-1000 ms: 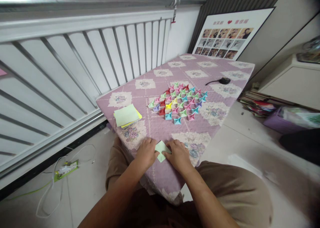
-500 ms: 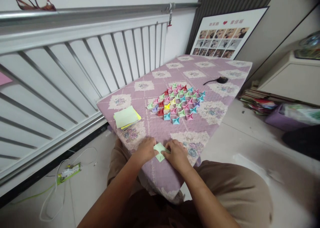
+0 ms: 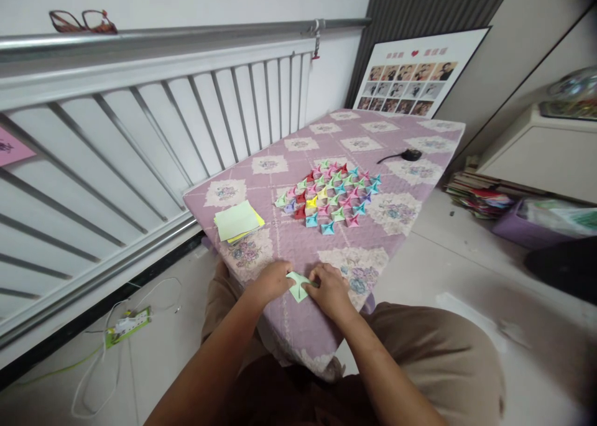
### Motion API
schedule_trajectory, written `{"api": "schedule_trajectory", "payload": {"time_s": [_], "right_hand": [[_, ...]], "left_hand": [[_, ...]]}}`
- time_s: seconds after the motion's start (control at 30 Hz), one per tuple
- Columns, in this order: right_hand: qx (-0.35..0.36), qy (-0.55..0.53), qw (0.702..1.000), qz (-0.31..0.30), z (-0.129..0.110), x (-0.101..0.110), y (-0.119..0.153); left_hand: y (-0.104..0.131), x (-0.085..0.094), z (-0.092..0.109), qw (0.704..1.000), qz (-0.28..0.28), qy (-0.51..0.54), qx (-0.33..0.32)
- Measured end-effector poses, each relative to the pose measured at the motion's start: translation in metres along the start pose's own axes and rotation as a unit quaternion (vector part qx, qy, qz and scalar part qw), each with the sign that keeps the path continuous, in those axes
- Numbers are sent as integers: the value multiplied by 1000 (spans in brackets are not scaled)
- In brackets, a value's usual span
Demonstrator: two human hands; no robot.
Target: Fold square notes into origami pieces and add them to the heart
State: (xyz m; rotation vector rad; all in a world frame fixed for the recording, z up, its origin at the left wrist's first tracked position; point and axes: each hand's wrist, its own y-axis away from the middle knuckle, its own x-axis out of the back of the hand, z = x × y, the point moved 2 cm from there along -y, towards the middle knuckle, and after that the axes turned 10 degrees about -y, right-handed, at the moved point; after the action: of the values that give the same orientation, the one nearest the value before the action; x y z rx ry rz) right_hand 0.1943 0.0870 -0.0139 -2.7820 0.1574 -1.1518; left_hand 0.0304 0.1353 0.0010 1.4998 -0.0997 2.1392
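A small piece of light green folding paper [image 3: 298, 291] lies on the tablecloth near the table's front corner. Its left side is pinched by my left hand [image 3: 275, 280], thumb on top. On the right, my right hand [image 3: 329, 287] grips the other side with thumb and curled fingers. The upper part of the paper is folded up between the thumbs, and its lower tip points toward me. Ahead of the hands stand rows of small folded paper pieces [image 3: 311, 203] in red, pink, green, blue and yellow. To the left is a stack of paper sheets [image 3: 237, 220], light green on top.
The floral tablecloth [image 3: 298, 245] covers a table beside a white radiator [image 3: 153, 146]. A black object with a cord [image 3: 411, 155] lies toward the far right. Glasses [image 3: 84, 22] rest on the pipe. A power strip [image 3: 128, 326] lies on the floor at left.
The upper part of the green paper has been folded inward, so it looks lower and narrower at the top. Both hands keep their hold. The camera view has tilted slightly.
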Motion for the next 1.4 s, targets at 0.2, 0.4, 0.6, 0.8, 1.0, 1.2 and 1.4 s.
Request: {"api": "schedule_trajectory", "payload": {"time_s": [0.2, 0.4, 0.6, 0.8, 1.0, 1.2, 1.4], "right_hand": [[17, -14, 1000, -4, -2, 1, 1], [19, -75, 995, -56, -5, 0, -1], [120, -65, 988, -66, -20, 13, -10], [253, 70, 965, 0, -28, 21, -6], [287, 112, 951, -38, -15, 8, 16], [260, 71, 959, -91, -3, 3, 23], [214, 15, 973, -80, 10, 5, 24]], "left_hand": [[1, -2, -1, 999, 5, 32, 2], [5, -1, -2, 998, 10, 63, -6], [16, 18, 7, 995, 64, 64, -27], [29, 14, 15, 971, 176, -123, -107], [42, -24, 8, 951, 152, -236, -127], [52, -34, 10, 963, 123, -206, -119], [57, -36, 11, 981, 140, -117, -58]]}}
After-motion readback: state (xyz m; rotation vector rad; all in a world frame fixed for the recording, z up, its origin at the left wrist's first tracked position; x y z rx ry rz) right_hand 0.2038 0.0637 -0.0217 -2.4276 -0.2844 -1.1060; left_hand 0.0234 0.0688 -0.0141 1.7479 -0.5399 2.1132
